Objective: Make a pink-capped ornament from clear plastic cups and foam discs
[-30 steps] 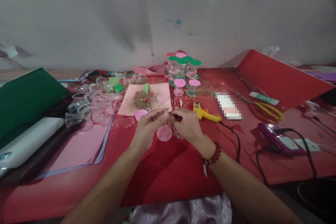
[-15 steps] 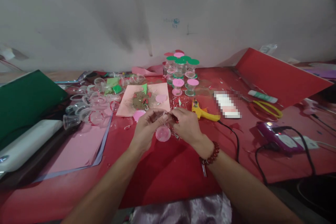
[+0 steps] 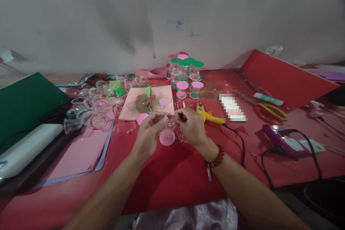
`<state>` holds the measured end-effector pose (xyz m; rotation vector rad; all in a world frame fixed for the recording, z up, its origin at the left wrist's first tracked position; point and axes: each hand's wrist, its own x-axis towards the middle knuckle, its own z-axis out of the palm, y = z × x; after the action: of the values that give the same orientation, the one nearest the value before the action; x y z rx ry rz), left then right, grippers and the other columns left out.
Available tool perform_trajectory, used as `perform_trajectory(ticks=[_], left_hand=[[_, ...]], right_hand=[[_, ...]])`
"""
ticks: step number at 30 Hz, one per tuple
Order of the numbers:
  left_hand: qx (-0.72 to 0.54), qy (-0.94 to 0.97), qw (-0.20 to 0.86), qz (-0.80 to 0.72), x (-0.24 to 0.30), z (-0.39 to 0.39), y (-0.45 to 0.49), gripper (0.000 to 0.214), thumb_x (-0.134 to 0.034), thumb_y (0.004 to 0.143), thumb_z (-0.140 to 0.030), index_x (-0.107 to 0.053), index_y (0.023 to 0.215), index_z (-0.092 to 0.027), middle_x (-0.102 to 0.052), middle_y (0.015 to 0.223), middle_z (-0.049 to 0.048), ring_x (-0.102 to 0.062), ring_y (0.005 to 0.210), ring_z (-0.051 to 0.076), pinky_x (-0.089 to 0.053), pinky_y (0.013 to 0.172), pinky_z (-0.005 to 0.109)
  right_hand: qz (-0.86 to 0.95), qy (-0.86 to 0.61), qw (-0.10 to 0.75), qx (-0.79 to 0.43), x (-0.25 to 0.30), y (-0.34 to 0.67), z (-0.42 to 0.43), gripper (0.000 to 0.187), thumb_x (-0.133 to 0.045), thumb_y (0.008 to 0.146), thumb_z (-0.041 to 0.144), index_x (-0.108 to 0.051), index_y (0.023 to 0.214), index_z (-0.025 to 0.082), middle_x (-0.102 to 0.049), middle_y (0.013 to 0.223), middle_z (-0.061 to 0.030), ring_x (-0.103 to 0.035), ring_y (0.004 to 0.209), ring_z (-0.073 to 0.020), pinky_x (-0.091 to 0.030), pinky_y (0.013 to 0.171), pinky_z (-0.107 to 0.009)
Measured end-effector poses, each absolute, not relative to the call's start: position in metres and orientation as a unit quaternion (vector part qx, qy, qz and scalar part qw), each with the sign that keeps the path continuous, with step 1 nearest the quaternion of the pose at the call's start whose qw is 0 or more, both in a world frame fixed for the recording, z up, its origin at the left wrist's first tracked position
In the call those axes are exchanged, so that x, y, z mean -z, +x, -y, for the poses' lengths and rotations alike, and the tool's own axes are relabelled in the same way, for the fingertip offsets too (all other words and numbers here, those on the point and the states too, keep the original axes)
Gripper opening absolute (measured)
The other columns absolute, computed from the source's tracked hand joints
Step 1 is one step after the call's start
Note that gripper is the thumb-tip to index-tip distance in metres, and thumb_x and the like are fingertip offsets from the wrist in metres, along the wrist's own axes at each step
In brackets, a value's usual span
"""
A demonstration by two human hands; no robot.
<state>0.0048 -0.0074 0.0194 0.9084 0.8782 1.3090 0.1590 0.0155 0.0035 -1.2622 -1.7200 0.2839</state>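
My left hand (image 3: 151, 129) pinches a clear plastic cup (image 3: 170, 123) by its upper part. A round pink disc (image 3: 167, 138) shows at the cup's near end. My right hand (image 3: 191, 125) is beside the cup on its right, fingers curled together; whatever they hold, if anything, is too small to make out. Just past my hands lies a peach sheet (image 3: 126, 109) with a brown patch, red scraps and a pink paper circle (image 3: 165, 101). Another pink circle (image 3: 142, 118) lies partly behind my left hand.
Hourglass-shaped cups with pink (image 3: 182, 85) and green (image 3: 184, 63) lids stand at the back. Loose clear cups (image 3: 93, 118) crowd the left, near pink paper (image 3: 78, 151). Right are a yellow glue gun (image 3: 214, 118) with a cord, yellow-handled scissors (image 3: 275, 111) and a purple power adapter (image 3: 285, 142).
My right hand's fingers have moved slightly right, away from the cup, and a gap shows between my hands. My left hand keeps its hold on the cup.
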Motion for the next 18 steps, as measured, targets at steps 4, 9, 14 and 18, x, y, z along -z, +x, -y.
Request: perform_trajectory(ticks=[4, 9, 14, 18], left_hand=[[-0.572, 0.373, 0.637, -0.356, -0.0205, 0.0055, 0.0014, 0.02, -0.079, 0.069, -0.03, -0.071, 0.081, -0.016, -0.071, 0.083, 0.0029, -0.063, 0.065, 0.011, -0.051, 0.067, 0.025], [-0.572, 0.329, 0.669, -0.341, -0.0235, 0.0022, 0.0011, 0.02, -0.081, 0.065, -0.027, -0.069, 0.077, -0.016, -0.074, 0.082, 0.0029, -0.066, 0.066, 0.014, -0.053, 0.068, 0.028], [-0.575, 0.33, 0.664, -0.346, -0.0232, 0.0023, 0.0016, 0.018, -0.078, 0.067, -0.025, -0.068, 0.078, -0.016, -0.074, 0.083, 0.0041, -0.068, 0.07, 0.016, -0.053, 0.069, 0.029], [-0.566, 0.346, 0.661, -0.352, -0.019, 0.0014, 0.0002, 0.019, -0.077, 0.07, -0.027, -0.069, 0.082, -0.016, -0.074, 0.084, 0.0042, -0.068, 0.07, 0.016, -0.053, 0.069, 0.029]], right_hand=[[0.607, -0.55, 0.547, -0.175, -0.0065, 0.169, -0.0245, 0.018, -0.051, 0.087, 0.027, -0.062, 0.075, 0.019, -0.063, 0.062, -0.0005, -0.058, 0.056, -0.0142, -0.044, 0.059, -0.025], [0.628, -0.502, 0.548, -0.231, -0.0049, 0.1656, -0.0221, 0.014, -0.052, 0.087, 0.029, -0.062, 0.083, 0.019, -0.064, 0.067, -0.0001, -0.061, 0.058, -0.0136, -0.047, 0.059, -0.024], [0.65, -0.481, 0.544, -0.225, -0.0039, 0.1615, -0.0188, 0.019, -0.049, 0.082, 0.015, -0.067, 0.087, 0.017, -0.072, 0.082, -0.0051, -0.065, 0.068, -0.0148, -0.05, 0.066, -0.025], [0.686, -0.457, 0.509, -0.248, -0.0051, 0.1598, -0.0181, 0.018, -0.054, 0.083, 0.017, -0.071, 0.091, 0.017, -0.074, 0.085, -0.0057, -0.067, 0.074, -0.0154, -0.051, 0.071, -0.026]])
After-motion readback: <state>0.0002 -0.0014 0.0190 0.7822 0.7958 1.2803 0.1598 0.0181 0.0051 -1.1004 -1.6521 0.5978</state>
